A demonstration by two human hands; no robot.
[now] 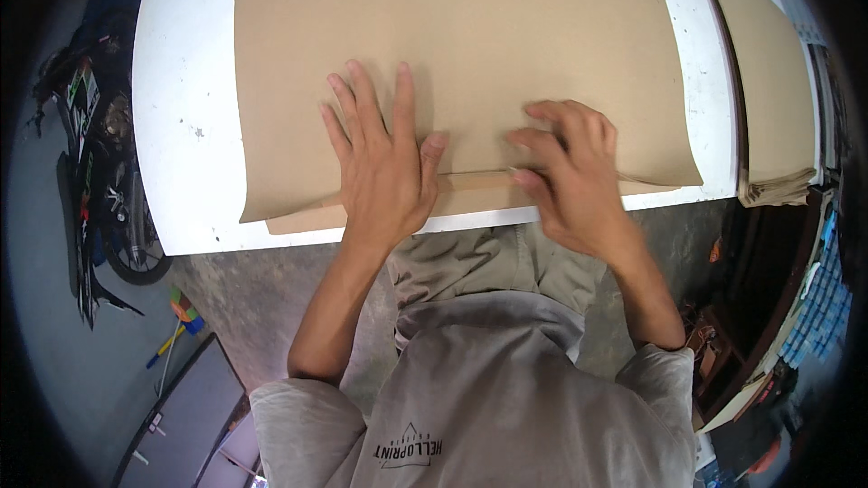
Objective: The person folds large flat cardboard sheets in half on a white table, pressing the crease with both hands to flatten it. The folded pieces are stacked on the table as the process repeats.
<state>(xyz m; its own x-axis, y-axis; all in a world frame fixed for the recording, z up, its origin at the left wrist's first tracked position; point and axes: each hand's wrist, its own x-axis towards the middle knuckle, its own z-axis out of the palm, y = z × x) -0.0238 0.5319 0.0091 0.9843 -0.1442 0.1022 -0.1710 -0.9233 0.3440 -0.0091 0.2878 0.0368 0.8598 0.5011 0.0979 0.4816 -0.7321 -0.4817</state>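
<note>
A large sheet of brown kraft paper point(470, 27) lies on the white table point(185, 126) in front of me. Along its near edge a narrower brown strip point(484, 194) shows, partly under the sheet, whose near corners lift a little. My left hand point(384, 158) rests flat on the paper near that edge, fingers spread and pointing away from me. To its right, my right hand point(574, 167) is at the same edge with fingers bent and apart, thumb near the sheet's rim. Nothing shows between its fingers, which are slightly blurred.
A stack of brown sheets point(773, 81) lies on a surface at the right, past a dark gap. On the left floor stands a motorcycle point(113, 172). A grey panel point(185, 411) is at the lower left, and blue-patterned packs point(818, 298) sit at the right.
</note>
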